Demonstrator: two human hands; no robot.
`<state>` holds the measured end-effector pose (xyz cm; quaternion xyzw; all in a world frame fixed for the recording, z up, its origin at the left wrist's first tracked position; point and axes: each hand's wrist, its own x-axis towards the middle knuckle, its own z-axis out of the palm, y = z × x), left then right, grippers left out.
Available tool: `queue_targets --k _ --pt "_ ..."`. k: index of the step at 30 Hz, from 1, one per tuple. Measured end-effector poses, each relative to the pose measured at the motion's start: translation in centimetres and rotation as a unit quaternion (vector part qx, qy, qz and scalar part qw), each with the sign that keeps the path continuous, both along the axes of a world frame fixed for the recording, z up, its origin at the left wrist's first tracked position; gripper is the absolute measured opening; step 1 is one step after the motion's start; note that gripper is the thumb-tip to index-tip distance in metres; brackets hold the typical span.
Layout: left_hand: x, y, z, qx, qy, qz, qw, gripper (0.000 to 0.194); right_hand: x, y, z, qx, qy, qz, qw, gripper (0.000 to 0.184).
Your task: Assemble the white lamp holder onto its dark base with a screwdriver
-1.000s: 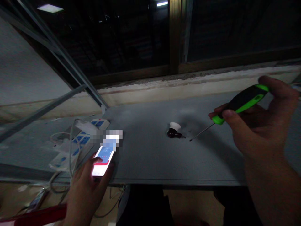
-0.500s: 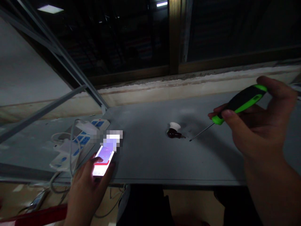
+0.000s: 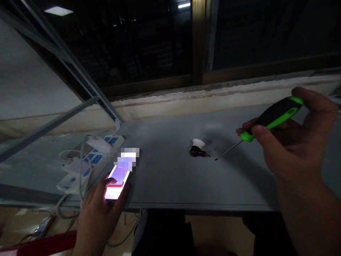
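My left hand (image 3: pixel 99 208) is closed round the lower end of a smartphone (image 3: pixel 118 177), its thumb on the lit screen. The phone's top end is pixelated. In my right hand (image 3: pixel 295 142) is a screwdriver (image 3: pixel 274 115) with a black and green handle, tilted so that its thin metal shaft points down to the left. The tip is close to a small dark brown, rounded object (image 3: pixel 197 151) with a white flared part (image 3: pixel 199 143) and a short metal end. That object lies on the grey table (image 3: pixel 165 177); I cannot tell its kind.
A white power strip (image 3: pixel 90 160) with blue sockets, plugged-in chargers and loose cables lies left of the phone. Grey metal frame bars (image 3: pixel 61 119) rise at the left. A dark window (image 3: pixel 149 46) stands behind the table. A red bar (image 3: pixel 48 241) shows at lower left.
Both hands, the phone and the screwdriver stay nearly still. The picture on the phone screen differs slightly.
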<state>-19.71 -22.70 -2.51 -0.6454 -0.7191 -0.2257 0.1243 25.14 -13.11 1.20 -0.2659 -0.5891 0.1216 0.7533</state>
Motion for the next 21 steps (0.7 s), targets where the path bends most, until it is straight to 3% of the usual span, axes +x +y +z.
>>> queue_targets --k 15,21 --pt "0.31 -0.15 -0.09 -0.01 -0.007 0.019 1.0 0.063 -0.16 -0.2 0.13 -0.011 -0.003 -0.01 1.0 0.085" --pt "0.89 -0.23 -0.11 0.001 -0.023 0.04 0.999 0.057 -0.06 0.06 -0.02 0.004 0.006 -0.013 1.0 0.086"
